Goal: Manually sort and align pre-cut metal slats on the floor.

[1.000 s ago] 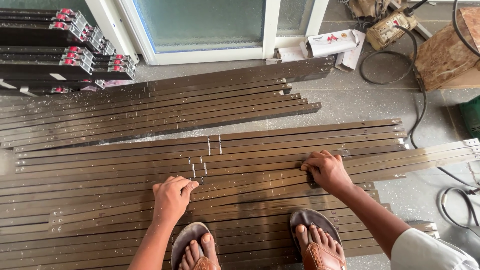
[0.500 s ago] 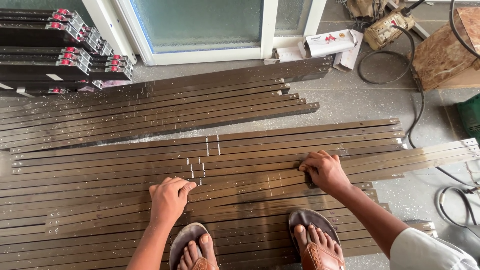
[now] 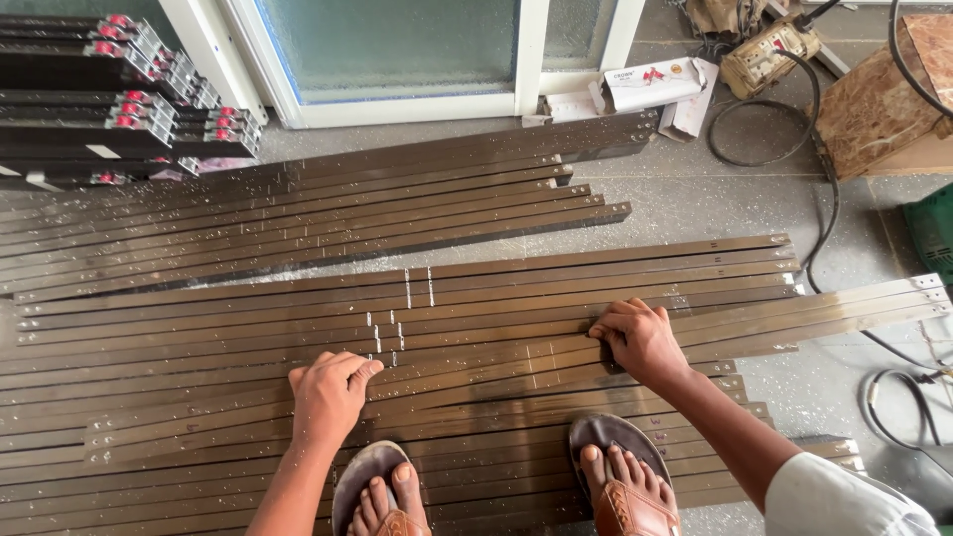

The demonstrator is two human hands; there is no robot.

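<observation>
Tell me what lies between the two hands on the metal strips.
In the head view, only the brown metal strips span between the left hand and right hand, with small white marks near the left hand.

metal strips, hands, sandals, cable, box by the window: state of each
near metal strips: flat on floor, side by side, underfoot
far metal strips: separate fanned bundle
left hand: curled, fingers on a strip
right hand: curled, gripping a strip's edge
sandals: worn, standing on strips
black cable: loose on floor
cardboard box: lying, flaps open
</observation>
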